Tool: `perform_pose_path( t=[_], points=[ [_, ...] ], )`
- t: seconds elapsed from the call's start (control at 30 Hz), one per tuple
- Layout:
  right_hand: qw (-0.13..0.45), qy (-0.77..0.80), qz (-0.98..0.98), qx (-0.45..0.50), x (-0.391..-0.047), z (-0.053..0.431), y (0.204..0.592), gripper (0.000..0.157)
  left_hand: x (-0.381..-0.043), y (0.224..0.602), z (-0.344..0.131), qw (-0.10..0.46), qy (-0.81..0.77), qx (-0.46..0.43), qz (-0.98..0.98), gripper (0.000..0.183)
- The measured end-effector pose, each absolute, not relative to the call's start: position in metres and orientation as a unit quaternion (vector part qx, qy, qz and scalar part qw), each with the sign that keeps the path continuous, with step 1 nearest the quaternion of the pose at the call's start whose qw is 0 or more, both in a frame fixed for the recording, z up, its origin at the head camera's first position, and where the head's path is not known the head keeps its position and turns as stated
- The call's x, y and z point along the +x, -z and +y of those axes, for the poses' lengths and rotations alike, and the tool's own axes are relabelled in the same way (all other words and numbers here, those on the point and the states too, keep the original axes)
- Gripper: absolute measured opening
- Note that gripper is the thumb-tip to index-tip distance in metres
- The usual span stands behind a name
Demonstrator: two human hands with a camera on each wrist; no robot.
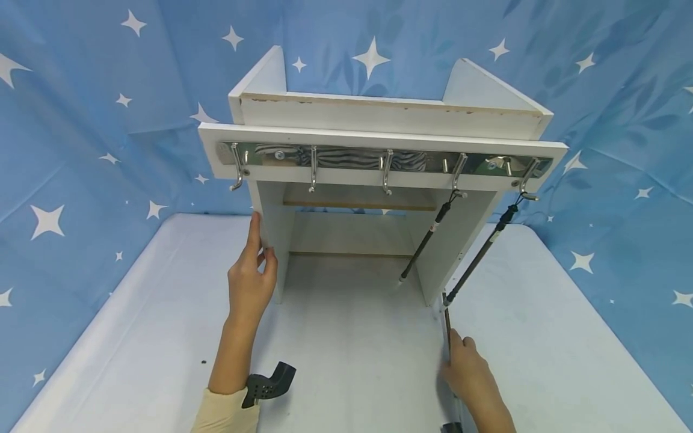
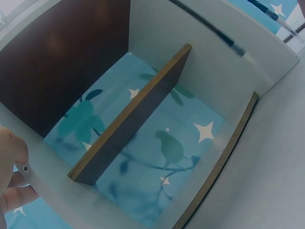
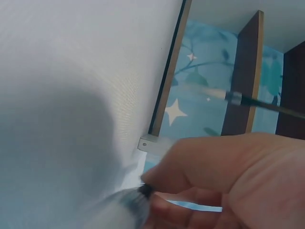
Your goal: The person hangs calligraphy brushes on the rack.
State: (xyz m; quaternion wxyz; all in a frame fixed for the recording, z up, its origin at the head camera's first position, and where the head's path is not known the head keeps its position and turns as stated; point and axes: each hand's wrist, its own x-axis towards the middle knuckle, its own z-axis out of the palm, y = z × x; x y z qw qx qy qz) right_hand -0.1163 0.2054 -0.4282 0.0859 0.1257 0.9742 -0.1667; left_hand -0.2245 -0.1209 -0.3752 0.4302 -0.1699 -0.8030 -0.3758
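A white wooden shelf with a rail of metal hooks stands ahead of me. My left hand grips its left side panel, thumb at the front edge and fingers along the outer side. Low at the right, my right hand pinches a paintbrush; its thin dark handle points toward the shelf's right foot. The pale bristles are blurred in the right wrist view. Two more brushes hang bristles down from the right-hand hooks: an outer brush and an inner brush.
The shelf stands on a white-covered table, and a blue curtain with white stars hangs behind. Below the hook rail, the shelf has an open compartment with a crossbar. A small dark speck lies left of my left forearm.
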Motion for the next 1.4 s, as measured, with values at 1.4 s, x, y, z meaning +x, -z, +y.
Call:
perform_pose_path(
  t=[1.4],
  points=[
    [-0.445, 0.294, 0.845, 0.020, -0.106, 0.193, 0.414, 0.065, -0.224, 0.375, -0.121, 0.438, 0.373, -0.168, -0.801, 0.074]
  ],
)
